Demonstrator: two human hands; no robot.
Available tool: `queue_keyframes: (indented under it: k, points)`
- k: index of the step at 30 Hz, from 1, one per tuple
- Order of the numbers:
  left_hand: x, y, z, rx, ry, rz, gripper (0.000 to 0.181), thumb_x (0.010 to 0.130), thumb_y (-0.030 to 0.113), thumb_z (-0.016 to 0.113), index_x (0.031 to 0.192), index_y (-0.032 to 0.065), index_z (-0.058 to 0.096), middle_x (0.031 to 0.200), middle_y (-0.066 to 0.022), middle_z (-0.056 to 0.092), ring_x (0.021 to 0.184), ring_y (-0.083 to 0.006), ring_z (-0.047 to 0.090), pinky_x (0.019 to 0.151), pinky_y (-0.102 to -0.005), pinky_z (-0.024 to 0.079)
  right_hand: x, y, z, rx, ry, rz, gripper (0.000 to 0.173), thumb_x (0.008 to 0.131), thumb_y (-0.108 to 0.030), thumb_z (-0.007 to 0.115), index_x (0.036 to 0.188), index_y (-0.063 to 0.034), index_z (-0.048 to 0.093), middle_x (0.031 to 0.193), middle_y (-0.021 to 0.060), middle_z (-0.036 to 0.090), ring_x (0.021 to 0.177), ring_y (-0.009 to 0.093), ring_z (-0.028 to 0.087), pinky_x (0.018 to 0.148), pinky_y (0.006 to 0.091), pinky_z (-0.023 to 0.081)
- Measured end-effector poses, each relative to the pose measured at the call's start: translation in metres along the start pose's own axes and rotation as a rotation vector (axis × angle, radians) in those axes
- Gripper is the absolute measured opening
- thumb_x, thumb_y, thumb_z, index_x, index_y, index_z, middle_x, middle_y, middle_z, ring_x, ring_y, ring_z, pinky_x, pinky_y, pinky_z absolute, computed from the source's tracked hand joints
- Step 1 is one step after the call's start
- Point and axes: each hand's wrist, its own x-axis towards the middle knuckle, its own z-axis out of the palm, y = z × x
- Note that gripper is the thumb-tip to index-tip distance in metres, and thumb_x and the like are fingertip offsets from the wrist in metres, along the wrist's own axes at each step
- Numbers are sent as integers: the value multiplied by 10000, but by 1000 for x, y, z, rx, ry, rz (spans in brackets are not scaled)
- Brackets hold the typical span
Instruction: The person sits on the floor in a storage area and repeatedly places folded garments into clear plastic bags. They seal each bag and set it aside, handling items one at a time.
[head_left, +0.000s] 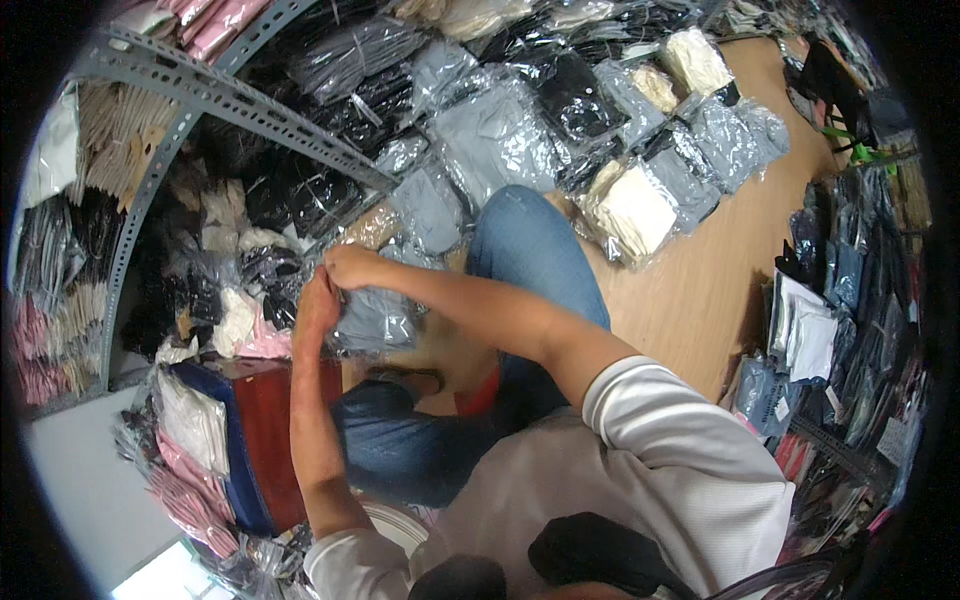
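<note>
My right hand (352, 267) is curled, its fingers meeting the fingertips of my left hand (319, 303) in front of the low shelf. Whatever is pinched between them is too small and too hidden to make out. Right beside my left hand lies a grey folded garment in a clear plastic bag (376, 321). Beyond my right hand is a brown packet in clear plastic (373, 227), next to another bagged grey garment (427, 208). Loose plastic-wrapped black, white and pink pieces crowd the left side, among them a pink bundle (264, 337).
A grey slotted metal shelf frame (277, 124) rises at the left. Below it stands a dark red and blue box (266, 442). Bagged cream garments (631, 214) and a large grey bagged garment (495, 139) lie on the wooden floor (697, 292). Stacked packets (847, 285) line the right.
</note>
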Motion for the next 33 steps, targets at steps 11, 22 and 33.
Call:
queue_keyframes:
  k: [11,22,33]
  points:
    - [8,-40,33,80,-71,-37,367,1012,257,375,1194,-33,507,985,-340,626,953,-524,583,838,-586,440,-7,54,43,120,167,97,261,761,-182,572,890,-1,708,906,258,673,831,424,668,747,491,537]
    - [41,18,5,-186,-1,151,265,986,226,494,897,-15,554,769,-205,661,719,-375,652,666,-439,479,7,92,20,406,231,87,180,868,-69,514,820,-9,677,786,140,699,683,187,692,581,346,546]
    - [38,29,6,-58,-104,130,266,978,221,486,925,-23,579,842,-232,676,818,-392,675,717,-458,492,-6,88,15,240,153,226,211,846,-110,520,848,-22,712,803,146,695,669,215,687,608,364,541]
